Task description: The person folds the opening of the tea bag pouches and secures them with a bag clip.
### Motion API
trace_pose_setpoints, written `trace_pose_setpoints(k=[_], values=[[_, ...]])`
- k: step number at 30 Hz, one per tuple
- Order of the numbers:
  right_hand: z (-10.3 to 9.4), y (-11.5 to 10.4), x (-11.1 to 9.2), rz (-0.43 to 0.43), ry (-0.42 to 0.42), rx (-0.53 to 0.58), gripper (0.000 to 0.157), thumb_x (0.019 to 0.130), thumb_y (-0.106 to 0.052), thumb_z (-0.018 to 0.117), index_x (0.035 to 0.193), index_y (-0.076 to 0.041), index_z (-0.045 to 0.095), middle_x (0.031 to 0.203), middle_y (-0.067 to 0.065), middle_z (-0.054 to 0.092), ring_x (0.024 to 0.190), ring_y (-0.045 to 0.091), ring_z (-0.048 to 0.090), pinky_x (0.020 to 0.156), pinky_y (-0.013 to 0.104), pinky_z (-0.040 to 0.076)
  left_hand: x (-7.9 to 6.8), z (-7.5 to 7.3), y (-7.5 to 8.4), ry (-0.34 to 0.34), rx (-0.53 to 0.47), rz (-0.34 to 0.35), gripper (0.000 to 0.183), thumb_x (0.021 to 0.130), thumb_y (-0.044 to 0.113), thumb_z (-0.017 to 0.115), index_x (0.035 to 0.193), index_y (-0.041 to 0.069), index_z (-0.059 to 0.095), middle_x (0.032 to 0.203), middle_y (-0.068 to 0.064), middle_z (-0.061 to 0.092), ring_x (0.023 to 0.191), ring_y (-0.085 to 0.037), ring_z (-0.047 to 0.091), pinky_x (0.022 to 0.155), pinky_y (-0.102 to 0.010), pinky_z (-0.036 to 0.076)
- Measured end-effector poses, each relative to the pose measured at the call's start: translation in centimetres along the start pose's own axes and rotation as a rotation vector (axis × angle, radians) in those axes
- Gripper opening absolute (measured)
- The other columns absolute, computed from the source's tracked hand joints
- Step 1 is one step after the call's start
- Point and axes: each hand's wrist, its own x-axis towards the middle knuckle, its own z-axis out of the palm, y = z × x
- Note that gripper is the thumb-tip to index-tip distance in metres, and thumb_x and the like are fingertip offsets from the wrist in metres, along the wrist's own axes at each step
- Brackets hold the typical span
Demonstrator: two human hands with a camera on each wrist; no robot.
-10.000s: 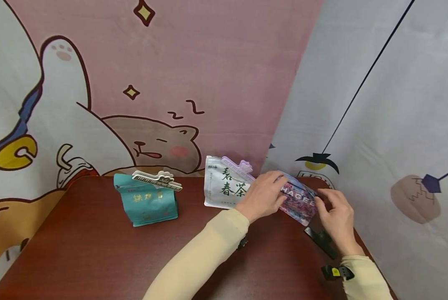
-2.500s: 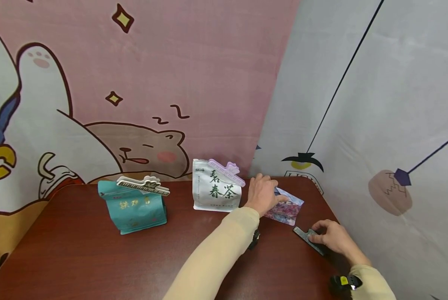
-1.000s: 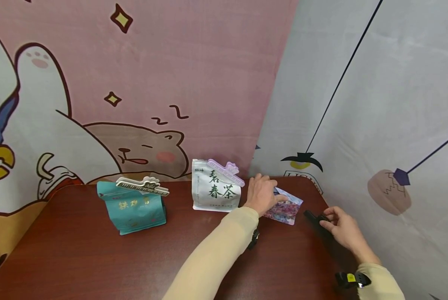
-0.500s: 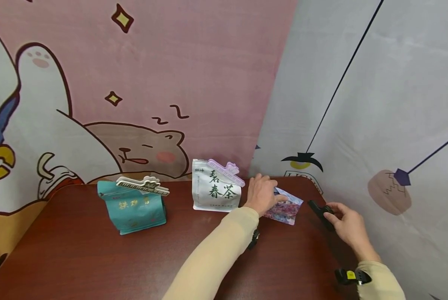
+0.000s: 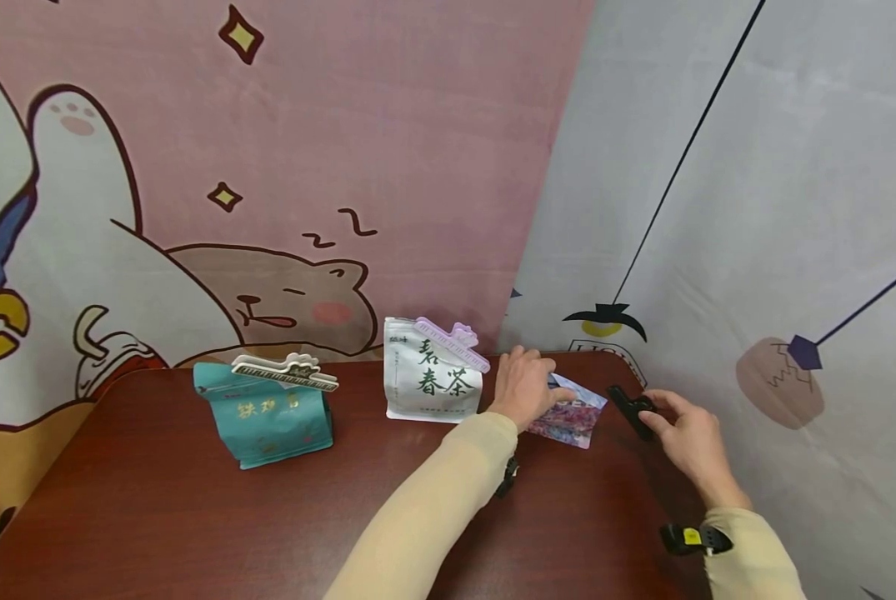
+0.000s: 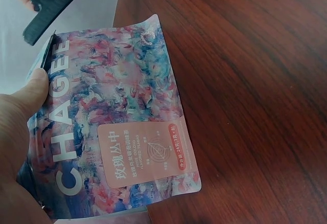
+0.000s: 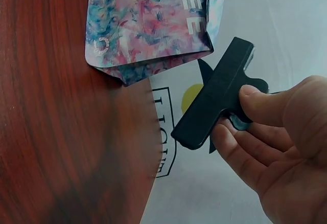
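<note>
My left hand point(image 5: 524, 390) grips the folded top of a colourful pouch point(image 6: 112, 101) marked CHAGEE, its thumb lying on the front near the fold. Part of the pouch is hidden behind that hand in the head view. My right hand point(image 5: 691, 433) pinches a black bag clip point(image 7: 217, 96) by its handles, thumb on one side and fingers on the other. The clip is in the air just right of the pouch, apart from it. Its long bar points toward the pouch's folded end in the left wrist view.
Left of the pouch stands a white tea bag point(image 5: 432, 379) with a lilac clip point(image 5: 453, 343) on top. Farther left is a teal bag point(image 5: 275, 417) with a white clip point(image 5: 286, 371). A printed cloth point(image 5: 448, 167) hangs behind the brown table point(image 5: 267, 533).
My right hand has picked the black clip up off the table and brought it up toward the pouch. My left hand moved onto the pouch's top earlier and has since stayed still.
</note>
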Motion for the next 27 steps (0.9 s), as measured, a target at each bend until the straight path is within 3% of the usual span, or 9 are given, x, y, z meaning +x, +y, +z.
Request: trace_pose_setpoints(k=[11, 27], values=[[0.2, -1.0, 0.7, -0.014, 0.052, -0.013, 0.025, 0.090, -0.002, 0.077, 0.115, 0.000, 0.073, 0.100, 0.025, 0.075, 0.076, 0.036, 0.069, 0.061, 0.034, 0.047, 0.0, -0.1, 0.0, -0.003, 0.003, -0.002, 0.055, 0.083, 0.073, 0.069, 0.117, 0.031, 0.078, 0.098, 0.008, 0.067, 0.093, -0.015, 0.052, 0.083, -0.030, 0.043], [0.6, -2.2, 1.9, 0.006, 0.032, -0.012, 0.014, 0.088, 0.001, 0.078, 0.102, 0.000, 0.076, 0.091, 0.022, 0.076, 0.066, 0.026, 0.067, 0.051, 0.025, 0.045, 0.0, -0.1, 0.0, 0.005, 0.000, 0.001, 0.056, 0.082, 0.073, 0.069, 0.119, 0.032, 0.078, 0.101, 0.008, 0.068, 0.095, -0.015, 0.053, 0.084, -0.030, 0.044]])
